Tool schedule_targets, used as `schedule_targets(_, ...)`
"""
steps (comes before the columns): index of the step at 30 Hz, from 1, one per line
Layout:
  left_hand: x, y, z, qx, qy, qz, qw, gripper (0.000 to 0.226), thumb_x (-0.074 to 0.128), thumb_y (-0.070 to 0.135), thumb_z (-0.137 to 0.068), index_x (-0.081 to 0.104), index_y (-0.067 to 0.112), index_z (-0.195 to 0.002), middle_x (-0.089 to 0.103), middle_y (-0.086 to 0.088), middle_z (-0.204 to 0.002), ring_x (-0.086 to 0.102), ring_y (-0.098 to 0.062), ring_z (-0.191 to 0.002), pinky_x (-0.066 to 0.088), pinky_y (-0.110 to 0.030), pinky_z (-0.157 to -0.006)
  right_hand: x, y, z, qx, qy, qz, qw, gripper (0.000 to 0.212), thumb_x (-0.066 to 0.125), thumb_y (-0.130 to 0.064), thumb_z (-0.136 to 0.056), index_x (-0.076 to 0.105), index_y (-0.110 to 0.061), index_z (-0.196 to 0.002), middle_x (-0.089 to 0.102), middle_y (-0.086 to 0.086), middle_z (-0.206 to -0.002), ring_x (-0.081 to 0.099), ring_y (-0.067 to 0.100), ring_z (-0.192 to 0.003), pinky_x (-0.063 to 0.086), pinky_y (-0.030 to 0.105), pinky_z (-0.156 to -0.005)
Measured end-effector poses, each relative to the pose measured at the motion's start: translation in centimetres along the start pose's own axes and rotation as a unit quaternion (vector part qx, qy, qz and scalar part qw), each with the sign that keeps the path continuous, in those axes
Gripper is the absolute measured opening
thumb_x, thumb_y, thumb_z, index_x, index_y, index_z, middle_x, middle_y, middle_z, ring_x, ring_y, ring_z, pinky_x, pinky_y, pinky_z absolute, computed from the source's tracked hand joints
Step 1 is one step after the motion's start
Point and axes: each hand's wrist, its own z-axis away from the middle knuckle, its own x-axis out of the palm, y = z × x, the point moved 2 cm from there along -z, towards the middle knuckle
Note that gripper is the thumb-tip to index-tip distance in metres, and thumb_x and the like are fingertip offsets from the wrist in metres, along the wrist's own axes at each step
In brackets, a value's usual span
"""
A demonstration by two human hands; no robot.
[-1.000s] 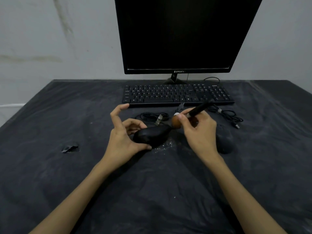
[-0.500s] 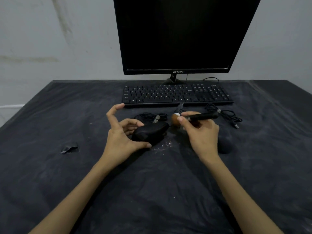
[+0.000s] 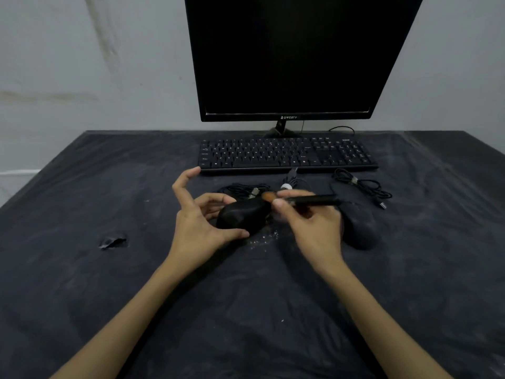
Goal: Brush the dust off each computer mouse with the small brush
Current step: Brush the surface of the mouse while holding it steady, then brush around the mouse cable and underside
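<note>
At the centre of the frame the left hand (image 3: pixel 199 228) grips a black mouse (image 3: pixel 241 216) between thumb and curled fingers, index finger lifted clear, probably to steady it for brushing. The right hand (image 3: pixel 311 228) pinches the small brush (image 3: pixel 300 198), its bristles at the mouse's far end. A second mouse (image 3: pixel 359 228) waits on the worktop (image 3: pixel 109 283), right of centre.

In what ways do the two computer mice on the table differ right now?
The left mouse is held by the left hand and tilted, while the right mouse lies flat and untouched. The brush in the right hand touches the left mouse, not the right mouse. Both are black and wired.
</note>
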Motion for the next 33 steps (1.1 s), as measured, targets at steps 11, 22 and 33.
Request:
schedule_targets(11, -0.2, -0.6, 0.1, -0.074, 0.021, 0.030, 0.997, 0.116, 0.092, 0.007, -0.050, 0.014, 0.038, -0.129, 0.066, -0.003, -0.096, 0.071, -0.013, -0.087, 0.054, -0.025, -0.086, -1.6, 0.3, -2.1, -0.006, 0.044, 0.024, 0.999, 0.006, 0.071, -0.016, -0.084, 0.073, -0.015, -0.090, 0.071, -0.001, -0.079, 0.065, -0.003, -0.065, 0.050, 0.014, -0.068)
schedule_targets(22, -1.9, -0.7, -0.1, -0.118, -0.013, -0.158, 0.980, 0.096, 0.082, 0.049, -0.064, 0.022, 0.029, -0.137, 0.067, 0.008, -0.090, 0.061, -0.007, -0.094, 0.046, -0.025, -0.085, 1.4, -1.2, -2.3, 0.059, -0.125, 0.054, 0.989, 0.033, 0.064, -0.042, -0.087, 0.068, -0.009, -0.082, 0.064, -0.006, -0.061, 0.056, 0.001, -0.047, 0.041, 0.012, -0.047)
schedule_targets(33, -2.7, 2.4, -0.2, -0.023, -0.076, -0.008, 0.997, 0.044, 0.076, 0.031, -0.064, 0.069, 0.023, -0.107, 0.075, 0.005, -0.093, 0.071, -0.011, -0.088, 0.056, -0.026, -0.082, 5.4, -3.6, -2.1, 0.035, -0.270, 0.151, 0.950, 0.033, 0.060, -0.046, -0.089, 0.071, -0.014, -0.088, 0.065, 0.000, -0.062, 0.056, 0.003, -0.052, 0.046, 0.019, -0.056)
